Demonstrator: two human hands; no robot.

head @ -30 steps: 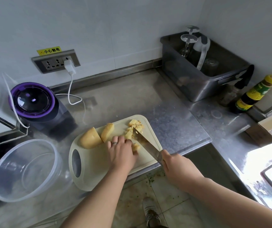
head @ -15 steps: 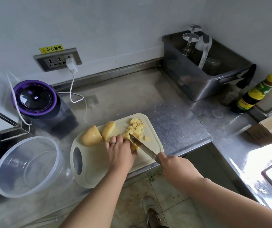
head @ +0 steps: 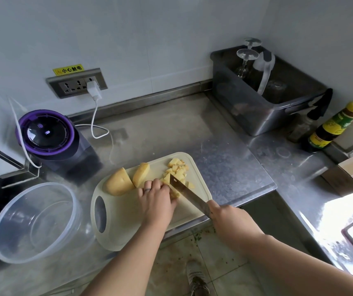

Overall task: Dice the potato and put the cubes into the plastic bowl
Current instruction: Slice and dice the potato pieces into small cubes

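Potato lies in several pieces on the pale cutting board, which rests on the steel counter at its front edge. A big potato chunk and a smaller potato wedge sit side by side at the far left of the board. A heap of potato cubes is at the far right corner. Between them the left hand presses down with curled fingers on a potato slice, mostly hidden under the fingers. The right hand is closed around the handle of the knife. The blade stands just beside the left fingertips and its tip reaches the cubes. The clear plastic bowl stands on the counter just left of the board, apart from the cubes. Behind the bowl is a purple-topped appliance, and a grey tub is at the far right.
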